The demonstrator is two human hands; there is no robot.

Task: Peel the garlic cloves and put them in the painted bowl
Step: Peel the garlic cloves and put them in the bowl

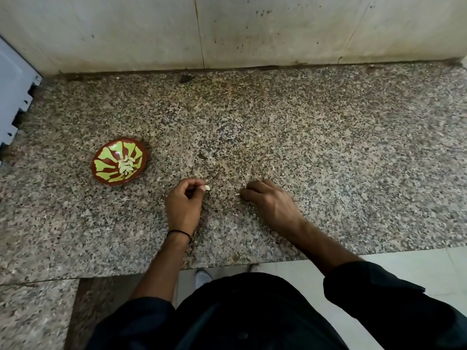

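Painted bowl [101,170] sits at left on granite counter [328,147], peeled cloves [126,165] heaped in its centre. Left hand [183,203] pinches garlic clove [207,187] at fingertips, right of bowl. Right hand [267,200] lies curled, knuckles up, pale sliver [237,195] at fingertips; cannot tell whether held.

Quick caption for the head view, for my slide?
The left hand pinches a garlic clove over the counter; painted bowl nearby holds peeled cloves.
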